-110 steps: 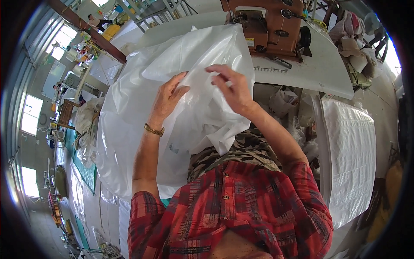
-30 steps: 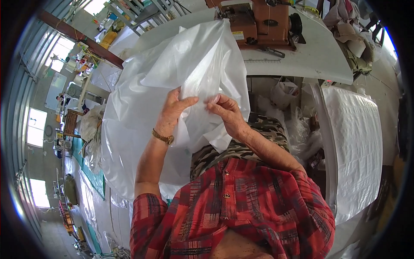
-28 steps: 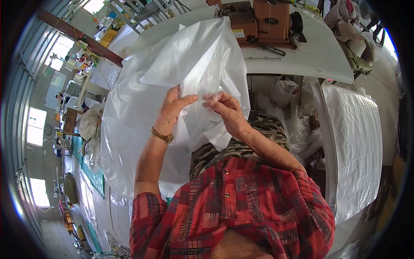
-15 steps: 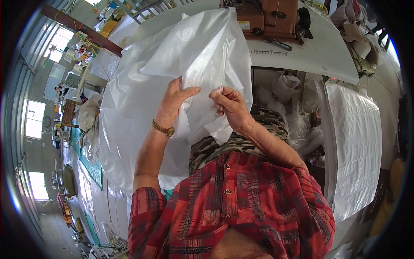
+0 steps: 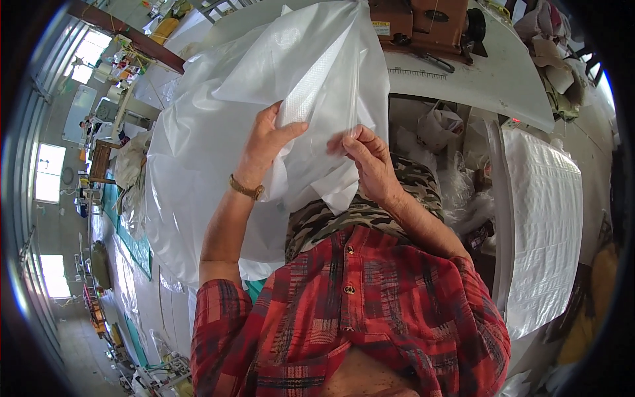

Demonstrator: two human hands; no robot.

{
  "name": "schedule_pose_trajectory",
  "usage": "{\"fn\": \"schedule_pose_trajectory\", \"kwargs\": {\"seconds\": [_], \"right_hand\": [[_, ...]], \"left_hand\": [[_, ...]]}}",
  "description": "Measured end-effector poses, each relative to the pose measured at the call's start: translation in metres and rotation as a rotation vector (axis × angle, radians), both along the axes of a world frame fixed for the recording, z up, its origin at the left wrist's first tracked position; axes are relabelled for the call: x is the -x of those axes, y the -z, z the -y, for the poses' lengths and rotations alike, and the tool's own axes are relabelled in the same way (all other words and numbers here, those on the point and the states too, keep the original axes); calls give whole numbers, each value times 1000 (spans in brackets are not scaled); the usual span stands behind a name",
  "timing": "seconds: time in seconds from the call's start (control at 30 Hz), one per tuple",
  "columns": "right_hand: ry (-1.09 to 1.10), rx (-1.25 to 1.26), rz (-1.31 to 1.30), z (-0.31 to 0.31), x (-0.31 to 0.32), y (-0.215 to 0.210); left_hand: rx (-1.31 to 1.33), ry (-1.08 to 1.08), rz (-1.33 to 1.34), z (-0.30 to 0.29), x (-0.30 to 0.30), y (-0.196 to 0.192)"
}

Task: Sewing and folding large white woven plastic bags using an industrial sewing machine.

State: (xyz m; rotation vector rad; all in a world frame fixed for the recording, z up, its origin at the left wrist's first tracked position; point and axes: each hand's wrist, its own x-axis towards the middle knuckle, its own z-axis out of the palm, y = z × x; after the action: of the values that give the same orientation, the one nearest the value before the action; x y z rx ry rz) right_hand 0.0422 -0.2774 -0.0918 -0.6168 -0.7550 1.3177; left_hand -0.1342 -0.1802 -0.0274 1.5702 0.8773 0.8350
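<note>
A large white woven plastic sack hangs over my lap and reaches up onto the white work table. My left hand, a gold bracelet on its wrist, grips a fold of the sack with the thumb across the fabric. Close beside it, my right hand pinches the same folded edge between thumb and fingers. A brown sewing machine stands on the table just beyond the sack's top. My red plaid sleeves fill the lower middle.
A stack of flat white woven sacks lies at my right. Crumpled plastic bags sit under the table. Scissors lie by the machine. More white material and a long workshop aisle run along the left.
Both hands have shifted along the sack's fold, drawing closer together and higher, and the sack has been pulled up toward the sewing machine.
</note>
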Motion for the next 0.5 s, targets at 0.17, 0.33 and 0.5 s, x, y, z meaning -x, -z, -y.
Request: {"fn": "schedule_pose_trajectory", "kwargs": {"seconds": [0.17,0.33,0.5], "right_hand": [[63,-204,154,4,-6,-16],[291,-366,689,0,-13,-47],[255,-442,1166,-15,-7,-39]], "left_hand": [[-628,-87,-419,28,-15,-22],[-811,24,-504,38,-21,-16],[-643,35,-560,41,-16,-4]]}}
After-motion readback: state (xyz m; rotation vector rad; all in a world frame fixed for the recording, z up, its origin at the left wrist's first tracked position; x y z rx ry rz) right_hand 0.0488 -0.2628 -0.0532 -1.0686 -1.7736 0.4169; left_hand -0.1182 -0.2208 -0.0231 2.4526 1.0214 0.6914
